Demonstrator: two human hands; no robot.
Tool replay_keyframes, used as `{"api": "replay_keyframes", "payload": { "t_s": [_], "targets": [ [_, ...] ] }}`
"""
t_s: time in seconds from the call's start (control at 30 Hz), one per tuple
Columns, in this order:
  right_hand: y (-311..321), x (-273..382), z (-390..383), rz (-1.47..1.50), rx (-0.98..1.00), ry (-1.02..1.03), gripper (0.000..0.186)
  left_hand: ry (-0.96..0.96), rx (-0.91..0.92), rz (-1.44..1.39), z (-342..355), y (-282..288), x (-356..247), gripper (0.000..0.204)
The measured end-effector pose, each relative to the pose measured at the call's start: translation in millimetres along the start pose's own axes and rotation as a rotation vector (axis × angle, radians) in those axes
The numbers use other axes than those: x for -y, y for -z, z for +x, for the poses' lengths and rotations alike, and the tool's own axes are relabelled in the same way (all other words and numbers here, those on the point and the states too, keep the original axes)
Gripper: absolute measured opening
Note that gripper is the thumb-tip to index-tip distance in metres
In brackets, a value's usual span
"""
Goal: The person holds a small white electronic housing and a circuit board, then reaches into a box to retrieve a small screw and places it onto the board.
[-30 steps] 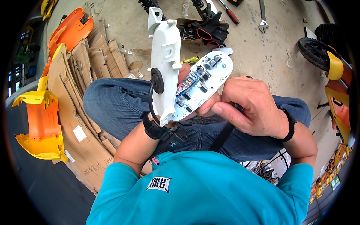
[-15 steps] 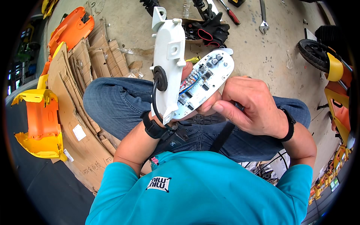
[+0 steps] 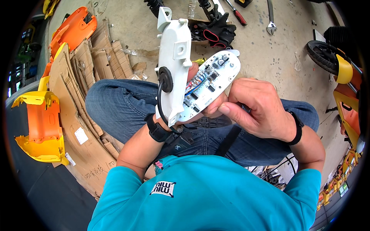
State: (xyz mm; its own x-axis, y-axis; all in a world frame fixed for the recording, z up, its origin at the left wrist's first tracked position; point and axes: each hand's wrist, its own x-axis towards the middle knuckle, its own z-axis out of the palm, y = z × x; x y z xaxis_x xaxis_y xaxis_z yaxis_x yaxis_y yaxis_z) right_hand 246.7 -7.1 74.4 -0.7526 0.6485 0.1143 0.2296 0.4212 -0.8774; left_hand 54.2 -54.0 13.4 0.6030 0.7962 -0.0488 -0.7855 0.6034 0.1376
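Shirt patch [image 3: 162, 189]: white, on the chest of the teal shirt [image 3: 216, 192]; we note bold dark lettering in two rows. Cardboard [image 3: 63, 109]: handwriting [image 3: 99, 171] in dark ink near the lower end, characters followed by digits. Higher on the same sheet, a white label [image 3: 81, 136], its print too small for us. Small white tag [image 3: 70, 159] by the yellow-and-orange shell [image 3: 42, 129]; marks unreadable. Circuit board [image 3: 218, 82]: a fine dark printed line near its lower right edge, plus tiny component markings we cannot resolve. Black device [image 3: 184, 141] on the lap: one pale mark, unclear.
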Motion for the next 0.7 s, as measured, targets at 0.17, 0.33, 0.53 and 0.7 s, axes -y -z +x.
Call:
{"api": "replay_keyframes", "payload": {
  "t_s": [0.17, 0.33, 0.53, 0.7],
  "targets": [
    [1.4, 1.5, -0.1, -0.012, 0.023, -0.012, 0.021, 0.04, 0.039, -0.025, 0.4, 2.8, 0.0, 0.073],
    [5.7, 9.1, 2.3, -0.061, 0.059, -0.039, 0.019, 0.099, -0.022, -0.011, -3.0, 0.6, 1.4, 0.069],
    [9.7, 11.9, 3.1, -0.015, 0.08, -0.06, 0.014, 0.152, -0.145, -0.178, -4.1, -3.0, 1.3, 0.064],
    [13.5, 17.0, 7.4, -0.046, 0.088, -0.062, 0.016, 0.125, -0.113, -0.016, -3.3, 5.4, 2.4, 0.062]
  ]
}}
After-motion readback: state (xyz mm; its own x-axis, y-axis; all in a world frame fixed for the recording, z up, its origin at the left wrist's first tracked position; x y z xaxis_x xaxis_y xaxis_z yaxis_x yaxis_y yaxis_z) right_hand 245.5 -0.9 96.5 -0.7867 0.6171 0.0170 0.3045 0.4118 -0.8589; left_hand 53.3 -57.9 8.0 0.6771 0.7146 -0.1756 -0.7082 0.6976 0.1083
